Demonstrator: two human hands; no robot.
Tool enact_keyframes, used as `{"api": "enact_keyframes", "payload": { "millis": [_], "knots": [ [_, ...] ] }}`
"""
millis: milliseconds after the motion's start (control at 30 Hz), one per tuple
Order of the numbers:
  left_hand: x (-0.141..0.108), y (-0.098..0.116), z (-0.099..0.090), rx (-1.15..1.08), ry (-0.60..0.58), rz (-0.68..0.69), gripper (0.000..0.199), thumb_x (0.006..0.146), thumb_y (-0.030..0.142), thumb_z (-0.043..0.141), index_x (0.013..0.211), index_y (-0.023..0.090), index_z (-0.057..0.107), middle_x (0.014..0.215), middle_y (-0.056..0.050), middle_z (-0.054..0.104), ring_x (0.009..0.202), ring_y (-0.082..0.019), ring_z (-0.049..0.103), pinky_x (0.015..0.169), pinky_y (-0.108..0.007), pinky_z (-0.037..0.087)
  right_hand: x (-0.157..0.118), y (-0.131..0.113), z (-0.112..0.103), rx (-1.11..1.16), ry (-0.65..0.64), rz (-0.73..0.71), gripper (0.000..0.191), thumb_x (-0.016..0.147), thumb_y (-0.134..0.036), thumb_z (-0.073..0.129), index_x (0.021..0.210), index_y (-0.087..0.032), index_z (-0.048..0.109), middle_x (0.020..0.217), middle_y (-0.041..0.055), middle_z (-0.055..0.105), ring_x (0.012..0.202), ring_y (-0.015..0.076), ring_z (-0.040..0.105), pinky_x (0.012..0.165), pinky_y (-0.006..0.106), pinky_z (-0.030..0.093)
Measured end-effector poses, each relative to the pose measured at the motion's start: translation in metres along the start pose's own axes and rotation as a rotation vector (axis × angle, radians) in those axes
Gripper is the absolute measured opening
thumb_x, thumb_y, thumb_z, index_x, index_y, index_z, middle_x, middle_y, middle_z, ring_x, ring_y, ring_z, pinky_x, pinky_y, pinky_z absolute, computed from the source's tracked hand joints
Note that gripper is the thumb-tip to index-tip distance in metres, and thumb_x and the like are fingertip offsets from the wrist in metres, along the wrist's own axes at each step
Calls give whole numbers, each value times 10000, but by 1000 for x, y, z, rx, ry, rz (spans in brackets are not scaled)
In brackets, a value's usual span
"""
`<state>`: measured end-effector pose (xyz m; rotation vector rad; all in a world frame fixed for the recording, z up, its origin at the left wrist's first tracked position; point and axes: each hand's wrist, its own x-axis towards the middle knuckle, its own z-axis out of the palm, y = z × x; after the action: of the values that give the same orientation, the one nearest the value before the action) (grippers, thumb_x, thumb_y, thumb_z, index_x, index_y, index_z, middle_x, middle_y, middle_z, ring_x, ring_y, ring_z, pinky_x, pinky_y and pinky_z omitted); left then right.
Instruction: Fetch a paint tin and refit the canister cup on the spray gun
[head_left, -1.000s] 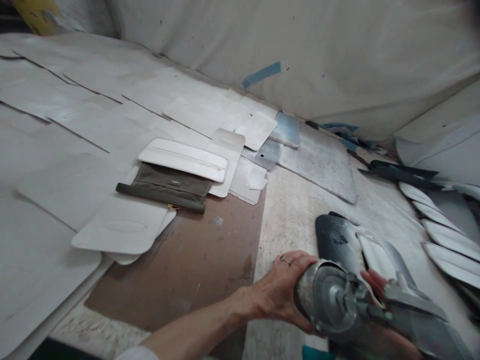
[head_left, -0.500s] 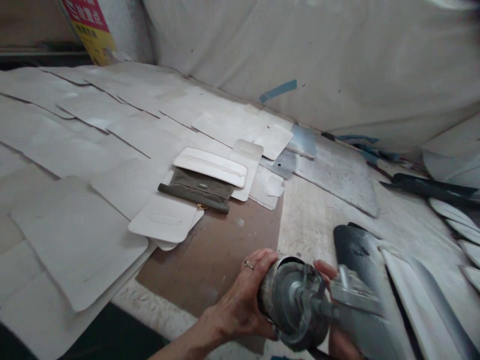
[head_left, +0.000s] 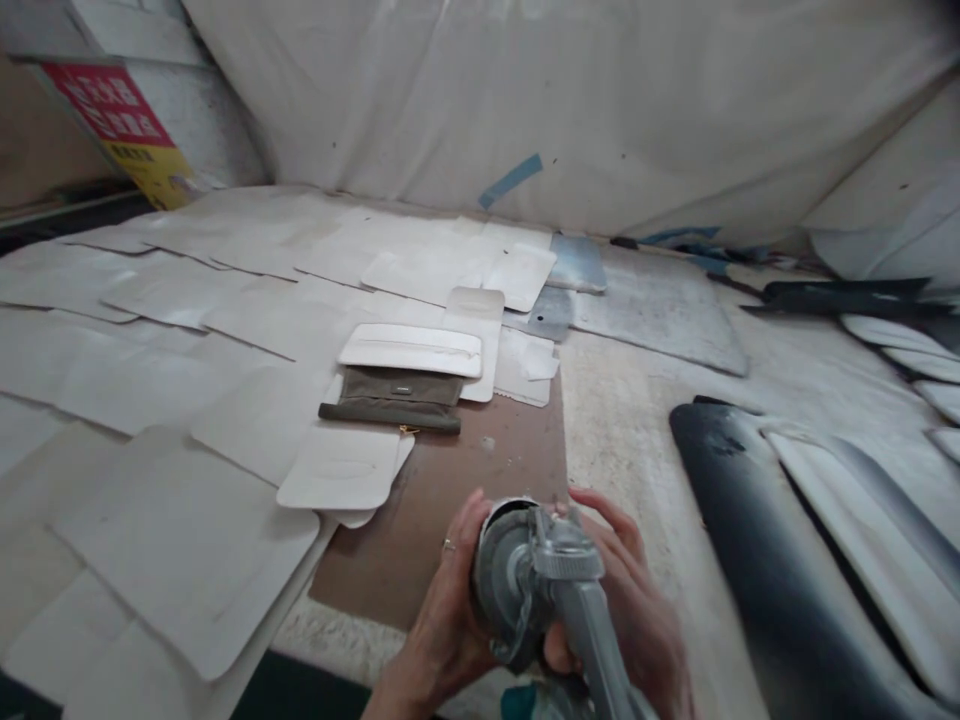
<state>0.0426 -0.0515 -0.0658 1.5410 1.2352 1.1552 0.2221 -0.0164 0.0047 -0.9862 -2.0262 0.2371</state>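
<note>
A worn grey metal spray gun with a round cup is held low in front of me. My left hand wraps round the cup from the left, a ring on one finger. My right hand is closed round the gun from the right, partly hidden behind its body. Beyond the gun, a dark olive fabric pouch with a gold zip pull lies on a brown board. A white padded panel rests against the pouch's far edge.
Overlapping pale sheets cover the left and far side. White cards lie beside the pouch. At right is a black-and-white panel, with dark strips behind. A pale plastic curtain hangs at the back.
Both hands and the spray gun have shifted left. The gun has turned more upright, and my right hand shows more. The view has tilted up slightly; the pouch has stayed put.
</note>
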Motion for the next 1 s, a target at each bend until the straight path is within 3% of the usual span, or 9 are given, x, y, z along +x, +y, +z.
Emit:
{"api": "enact_keyframes", "payload": {
  "millis": [133, 200, 300, 433, 633, 733, 800, 867, 1000],
  "knots": [
    [-8, 18, -13, 62, -24, -78, 1100, 645, 403, 800, 1504, 304, 119, 1586, -127, 183, 1435, -407, 180, 1131, -638, 175, 12, -12, -7, 42, 60, 60, 490, 924, -481, 495, 1315, -192, 430, 1187, 123, 578, 1223, 341, 420, 946, 554, 401],
    [-8, 38, -23, 74, 9, -138, 869, 755, 357, 721, 1474, 346, 232, 1575, -77, 244, 1443, -357, 198, 1148, -605, 176, 16, -15, -10, 77, 95, 92, 522, 928, -572, 417, 1283, -189, 434, 1215, 127, 543, 1239, 333, 385, 965, 555, 370],
    [2, 70, -34, 110, -92, -9, 558, 836, 288, 630, 1357, 385, 459, 1540, -11, 337, 1441, -322, 226, 1166, -536, 217, 18, -15, -16, 96, 99, 111, 490, 934, -547, 433, 1279, -199, 422, 1297, 114, 469, 1282, 310, 333, 990, 518, 353],
    [20, 98, -29, 52, -124, -27, 491, 852, 429, 585, 1333, 372, 506, 1488, -10, 428, 1417, -321, 293, 1168, -505, 238, 16, -12, -24, 131, 45, 182, 561, 843, -445, 635, 1305, -238, 392, 1422, 83, 353, 1350, 305, 235, 1054, 508, 293],
    [26, 97, -17, 126, -94, -131, 485, 810, 451, 628, 1269, 298, 594, 1467, -43, 458, 1409, -338, 303, 1161, -503, 262, 21, -11, -25, 279, -3, 322, 1083, 524, -301, 892, 1388, -240, 242, 1442, 115, 407, 1369, 308, 265, 1087, 550, 326],
    [33, 83, -23, 152, -198, -12, 438, 781, 341, 683, 1216, 329, 630, 1428, -29, 506, 1368, -328, 384, 1111, -500, 361, 21, -6, -29, 339, -43, 362, 1134, 499, -269, 914, 1393, -226, 218, 1440, 162, 422, 1370, 347, 298, 1069, 599, 351],
    [39, 78, -23, 182, -248, 117, 404, 716, 360, 740, 1116, 339, 686, 1391, -20, 546, 1362, -348, 384, 1079, -516, 399, 14, 3, -39, 390, -102, 413, 1085, 538, -285, 902, 1400, -235, 244, 1466, 166, 395, 1386, 358, 284, 1065, 606, 358],
    [43, 77, -16, 179, -174, 120, 324, 725, 439, 709, 1033, 337, 713, 1382, -9, 551, 1387, -357, 335, 1079, -542, 389, -1, 16, -53, 461, -114, 490, 939, 633, -303, 851, 1394, -322, 300, 1501, 92, 364, 1401, 322, 280, 1073, 581, 362],
    [41, 82, 3, 170, -8, 80, 278, 740, 543, 651, 930, 351, 716, 1353, 31, 556, 1419, -351, 258, 1153, -561, 256, -48, 41, -61, 482, 115, 679, 484, 869, -381, 624, 1302, -465, 424, 1407, -16, 490, 1326, 242, 429, 1051, 541, 404]
  ]
}}
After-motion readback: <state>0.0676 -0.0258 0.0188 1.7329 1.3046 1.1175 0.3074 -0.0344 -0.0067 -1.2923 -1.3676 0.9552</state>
